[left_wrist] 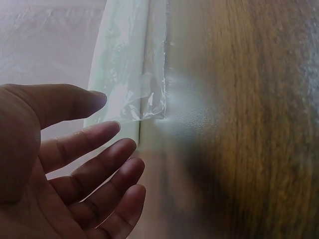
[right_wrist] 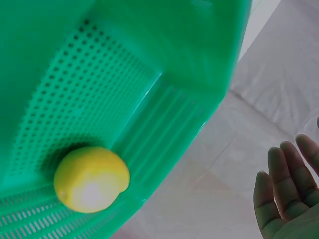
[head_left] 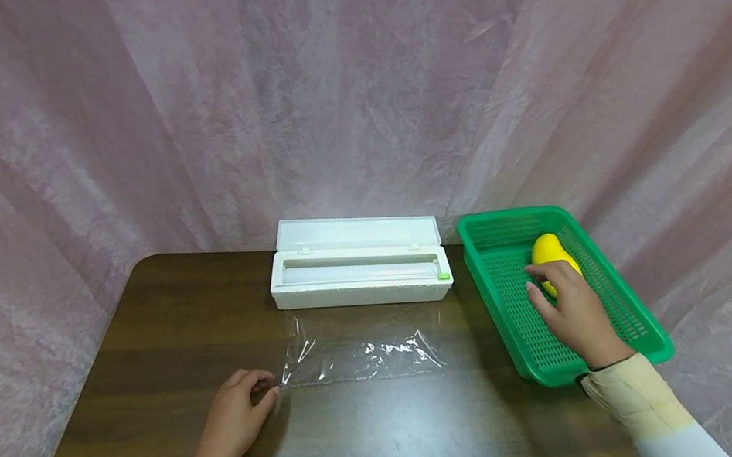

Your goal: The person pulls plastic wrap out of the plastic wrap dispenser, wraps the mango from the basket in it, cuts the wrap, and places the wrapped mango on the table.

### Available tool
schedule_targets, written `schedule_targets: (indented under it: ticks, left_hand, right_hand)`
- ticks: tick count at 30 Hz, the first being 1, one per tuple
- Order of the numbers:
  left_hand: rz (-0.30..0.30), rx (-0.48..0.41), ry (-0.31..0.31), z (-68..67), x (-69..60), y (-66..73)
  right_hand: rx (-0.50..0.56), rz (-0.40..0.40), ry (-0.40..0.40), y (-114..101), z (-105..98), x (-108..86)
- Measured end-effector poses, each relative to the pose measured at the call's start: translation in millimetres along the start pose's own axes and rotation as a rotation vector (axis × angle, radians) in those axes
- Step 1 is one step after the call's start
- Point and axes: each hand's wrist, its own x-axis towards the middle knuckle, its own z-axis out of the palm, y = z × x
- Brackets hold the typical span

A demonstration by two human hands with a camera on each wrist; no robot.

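Note:
Clear plastic wrap (head_left: 366, 357) lies wrinkled on the table, drawn out from a white wrap dispenser (head_left: 361, 292) with its lid raised. At the film's left corner is my left hand (head_left: 234, 419), fingers loosely bent. In the left wrist view a gap shows between its thumb (left_wrist: 94, 101) and index finger, with nothing pinched. My right hand (head_left: 577, 312) hovers over a green plastic basket (head_left: 500, 311), thumb and fingers apart. Beneath and beyond its fingertips lies a yellow mango-shaped fruit (head_left: 547, 248), partly hidden by the hand; the right wrist view shows this fruit (right_wrist: 92, 179) against the basket's side.
A small green slider (head_left: 444, 276) sits at the dispenser's right front edge. Behind the brown wooden table (head_left: 178, 341) hangs a pink curtain (head_left: 347, 90). The basket stands at the table's right side, close to the curtain.

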Motion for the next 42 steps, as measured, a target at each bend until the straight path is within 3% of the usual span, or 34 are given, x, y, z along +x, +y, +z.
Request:
schedule_targets:
  ticks: [5,14,24,32,42]
  left_hand:
    - [-0.027,-0.004,-0.03,-1.2,-1.0,-0.5]
    - [-0.042,-0.012,-0.038,-1.3,-3.3,-6.0]
    - [-0.053,-0.023,-0.047,-5.1,-7.2,-8.2]
    - [-0.038,-0.015,-0.014,-4.8,-9.3,-6.4]
    - [-0.052,-0.017,-0.033,-6.6,-11.5,-3.6]
  right_hand:
    - [-0.024,0.061,-0.053,16,-1,4.5]
    - [-0.141,0.093,-0.084,46,-7,15.4]
    - [-0.152,0.149,-0.139,64,-11,22.7]
    - [-0.155,0.163,-0.155,80,-9,27.8]
    - [-0.167,0.194,-0.156,97,-10,33.7]
